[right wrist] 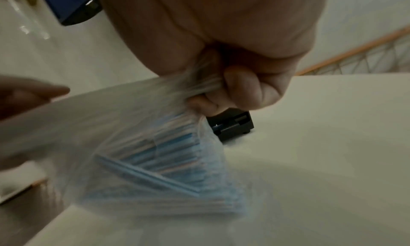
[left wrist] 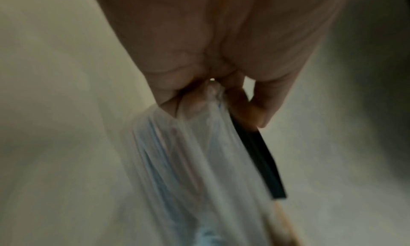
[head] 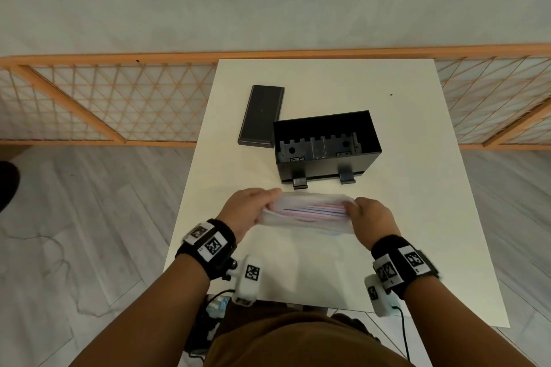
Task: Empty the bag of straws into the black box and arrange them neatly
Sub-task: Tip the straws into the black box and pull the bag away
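A clear plastic bag (head: 310,211) of striped blue and pink straws (head: 313,211) is stretched between both hands just above the white table (head: 402,217), in front of the open black box (head: 326,146). My left hand (head: 253,208) pinches the bag's left end (left wrist: 213,95). My right hand (head: 368,214) grips the bunched right end (right wrist: 204,85) in curled fingers. The straws (right wrist: 164,162) lie bundled inside the bag (right wrist: 111,120). Inside, the box shows only black notched fittings.
The box's flat black lid (head: 262,115) lies on the table to the left of the box. Two latch tabs (head: 323,180) stick out from the box's near side. A wooden lattice screen (head: 104,98) stands behind the table.
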{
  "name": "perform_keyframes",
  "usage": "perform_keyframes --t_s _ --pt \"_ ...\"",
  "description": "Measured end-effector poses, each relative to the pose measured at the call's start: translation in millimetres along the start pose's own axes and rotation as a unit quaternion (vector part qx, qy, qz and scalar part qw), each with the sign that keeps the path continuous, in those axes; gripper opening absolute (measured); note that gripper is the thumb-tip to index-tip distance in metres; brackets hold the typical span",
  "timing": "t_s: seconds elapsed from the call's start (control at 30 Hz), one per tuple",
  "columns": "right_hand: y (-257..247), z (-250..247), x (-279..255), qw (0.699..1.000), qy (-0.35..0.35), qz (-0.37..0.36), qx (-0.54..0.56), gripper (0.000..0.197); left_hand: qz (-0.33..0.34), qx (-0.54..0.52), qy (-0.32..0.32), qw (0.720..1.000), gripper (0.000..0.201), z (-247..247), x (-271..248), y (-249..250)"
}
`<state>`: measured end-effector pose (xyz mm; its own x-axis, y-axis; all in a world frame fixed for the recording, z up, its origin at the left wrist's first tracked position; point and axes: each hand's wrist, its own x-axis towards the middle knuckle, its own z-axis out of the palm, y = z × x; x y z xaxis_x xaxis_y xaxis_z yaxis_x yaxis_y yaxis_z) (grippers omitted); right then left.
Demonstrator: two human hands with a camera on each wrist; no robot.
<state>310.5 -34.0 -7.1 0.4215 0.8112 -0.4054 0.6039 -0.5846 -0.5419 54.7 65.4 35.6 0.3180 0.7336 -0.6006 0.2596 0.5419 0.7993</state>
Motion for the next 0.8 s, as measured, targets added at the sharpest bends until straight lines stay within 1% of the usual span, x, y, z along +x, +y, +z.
perform_keyframes --t_s 0.03,0.07,0.1,0.13,0.2,0.23,0.33,0.4,0.47,0.5,0.53,0.57,0.6,0.63,0.67,0.7,0.73,0.77,0.8 --pt "-1.4 -1.9 2.5 0.999 -0.001 0.012 0.037 0.041 0.017 0.109 0.007 0.994 0.023 3.0 -3.0 0.9" --pt "-2.9 -2.9 4.9 0.997 -0.004 0.023 0.075 0.040 0.040 0.178 0.009 0.983 0.014 5.2 -4.1 0.0" --pt "-5.3 -3.7 6.2 0.993 -0.009 0.031 0.109 0.039 0.066 0.233 0.008 0.970 0.017 7.6 -5.6 -0.5" --pt "-8.0 -3.9 6.6 0.989 -0.018 0.034 0.140 0.037 0.088 0.286 0.009 0.954 0.027 9.3 -5.5 -2.9" --pt "-11.2 -1.7 6.0 0.978 -0.044 0.042 0.199 0.035 0.112 0.389 0.024 0.914 0.047 14.0 -6.8 -4.9" --pt "-11.8 -0.5 5.3 0.971 -0.058 0.051 0.228 0.034 0.116 0.424 0.026 0.898 0.055 15.7 -6.1 -7.0" --pt "-6.9 4.0 5.8 0.941 -0.110 0.084 0.309 0.033 0.117 0.471 0.010 0.874 0.079 15.1 -2.4 -16.8" --pt "-2.5 6.3 6.0 0.923 -0.127 0.109 0.348 0.032 0.103 0.483 -0.003 0.870 0.088 10.5 0.6 -23.6" --pt "2.1 7.7 6.6 0.923 -0.120 0.123 0.344 0.033 0.084 0.487 0.009 0.870 0.088 6.4 1.8 -27.4" --pt "4.1 8.2 6.9 0.927 -0.115 0.127 0.334 0.034 0.096 0.506 0.030 0.856 0.087 5.9 1.6 -28.4" --pt "5.9 8.8 7.0 0.927 -0.113 0.133 0.332 0.034 0.128 0.543 0.056 0.828 0.085 7.8 -0.2 -27.3" --pt "8.0 10.2 7.1 0.923 -0.115 0.139 0.340 0.035 0.174 0.585 0.077 0.789 0.082 11.6 -2.0 -26.5" --pt "10.2 11.9 7.5 0.915 -0.120 0.146 0.356 0.037 0.227 0.618 0.085 0.748 0.077 18.2 -4.0 -24.2" --pt "12.1 14.2 8.0 0.904 -0.127 0.154 0.377 0.039 0.276 0.639 0.076 0.714 0.072 26.9 -4.9 -22.7" --pt "13.1 16.2 7.8 0.892 -0.133 0.163 0.400 0.041 0.318 0.655 0.052 0.684 0.067 36.3 -3.7 -22.9" --pt "13.7 17.9 7.4 0.880 -0.138 0.171 0.420 0.041 0.345 0.668 0.021 0.658 0.063 45.2 -0.7 -24.2" --pt "13.9 18.6 6.8 0.873 -0.141 0.177 0.433 0.042 0.352 0.680 -0.006 0.643 0.064 53.0 3.6 -25.2" --pt "14.7 19.4 6.3 0.868 -0.142 0.182 0.440 0.042 0.340 0.692 -0.026 0.636 0.068 58.7 9.1 -25.8" --pt "15.6 19.7 6.0 0.862 -0.144 0.185 0.450 0.042 0.318 0.702 -0.039 0.636 0.073 61.8 15.8 -26.4"
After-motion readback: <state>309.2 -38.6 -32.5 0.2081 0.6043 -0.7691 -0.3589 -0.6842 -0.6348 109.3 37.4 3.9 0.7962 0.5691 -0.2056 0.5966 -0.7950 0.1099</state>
